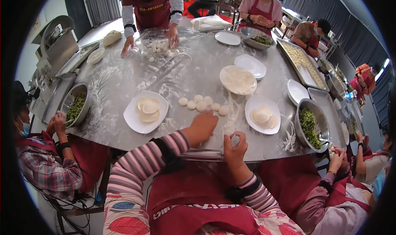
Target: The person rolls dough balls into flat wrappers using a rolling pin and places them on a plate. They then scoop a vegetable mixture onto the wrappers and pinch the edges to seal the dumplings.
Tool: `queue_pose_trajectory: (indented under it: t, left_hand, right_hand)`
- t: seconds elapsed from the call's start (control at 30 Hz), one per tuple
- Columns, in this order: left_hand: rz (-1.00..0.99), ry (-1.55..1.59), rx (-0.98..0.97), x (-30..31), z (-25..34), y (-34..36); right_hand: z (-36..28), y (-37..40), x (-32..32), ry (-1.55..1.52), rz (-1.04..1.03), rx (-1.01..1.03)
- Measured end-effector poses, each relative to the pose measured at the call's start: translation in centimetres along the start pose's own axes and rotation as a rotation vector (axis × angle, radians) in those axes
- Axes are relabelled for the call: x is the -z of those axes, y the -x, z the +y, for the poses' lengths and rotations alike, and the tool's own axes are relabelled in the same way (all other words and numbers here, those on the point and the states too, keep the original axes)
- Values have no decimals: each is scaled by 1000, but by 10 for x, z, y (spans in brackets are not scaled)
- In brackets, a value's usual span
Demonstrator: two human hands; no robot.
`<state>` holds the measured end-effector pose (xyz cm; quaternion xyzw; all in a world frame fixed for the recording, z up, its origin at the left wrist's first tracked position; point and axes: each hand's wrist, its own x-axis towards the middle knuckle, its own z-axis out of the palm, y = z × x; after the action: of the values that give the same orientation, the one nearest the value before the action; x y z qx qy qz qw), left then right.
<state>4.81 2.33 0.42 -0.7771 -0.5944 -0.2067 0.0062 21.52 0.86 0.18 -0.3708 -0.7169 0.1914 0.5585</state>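
My left hand (202,129) reaches over the floured metal table (181,142), fingers bent together at the front of a cluster of round dough pieces (201,106); whatever lies under the fingertips is hidden. Nearer the table edge, my right hand (236,150) is closed around something greyish and shiny, too small to make out. A white plate with flat dough rounds (149,106) is to the left of the dough pieces. To their right stands another white plate with dough rounds (263,116).
Metal bowls of chopped green filling stand at left (76,107), right (312,125) and back (256,38). A floury plate (238,80) lies beyond the dough. Across the table, a co-worker's hands (173,36) are near more dough. Other people sit on both sides.
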Motion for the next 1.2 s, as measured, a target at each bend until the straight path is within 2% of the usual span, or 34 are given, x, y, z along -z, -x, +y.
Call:
queue_pose_trajectory:
  t: [0.03, 0.1, 0.23, 0.37, 0.4, 0.47, 0.5, 0.57, 0.63, 0.67, 0.7, 0.73, 0.77, 0.83, 0.9, 0.97, 1.0, 1.03, 1.1, 1.13, 1.17, 1.2]
  left_hand:
    - [-12, 2, 1, 7, -2, 8]
    - [-158, 242, 291, 21, -8, 24]
    - [-245, 542, 497, 26, -40, 48]
    - [-207, 632, 515, 21, -42, 49]
    - [-230, 591, 437, 20, -41, 40]
    - [-326, 595, 326, 17, -40, 28]
    - [-325, 604, 326, 23, -37, 29]
    - [-487, 623, 428, 34, -34, 29]
    - [-454, 719, 404, 24, -42, 38]
    - [-437, 814, 381, 19, -43, 43]
    - [-454, 817, 381, 18, -39, 43]
    - [-375, 673, 322, 18, -31, 39]
    - [-282, 526, 259, 21, -29, 34]
    - [-292, 535, 271, 14, -36, 24]
    - [-289, 557, 289, 12, -38, 22]
    - [-362, 535, 210, 18, -39, 31]
    - [-291, 479, 199, 13, -40, 38]
    - [-281, 477, 209, 16, -40, 42]
    - [-482, 871, 529, 24, -36, 48]
    - [-416, 676, 366, 24, -36, 50]
    - [-436, 677, 363, 22, -33, 50]
    - [-364, 570, 352, 21, -30, 45]
  right_hand:
    - [0, 0, 1, -12, -5, 19]
    - [0, 0, 4, -25, -14, 25]
    - [-7, -19, -2, -44, -68, 59]
    - [-2, -54, -34, -23, -24, 118]
    - [4, -55, -40, 20, 2, 127]
    - [14, -47, -41, 36, -4, 87]
    - [18, -46, -43, 27, -12, 56]
    - [27, -17, -24, 102, -49, -41]
    - [16, -5, -10, -70, -68, -104]
    - [18, -10, -14, -67, -66, -109]
    - [22, -19, -24, 15, -37, -30]
    - [24, -28, -33, 99, -7, 45]
    - [22, -44, -45, 58, 19, 101]
    - [29, -58, -63, 87, -48, -12]
    - [28, -53, -55, 105, -26, 18]
    - [23, -37, -39, 134, -1, 64]
    - [19, -23, -26, 150, 7, 80]
    - [16, -14, -19, 142, -1, 89]
    - [11, 1, -6, -32, -22, -72]
    - [9, -8, -11, 37, -6, -1]
    - [17, -17, -23, 130, -2, 8]
    - [24, -30, -37, 105, -20, -25]
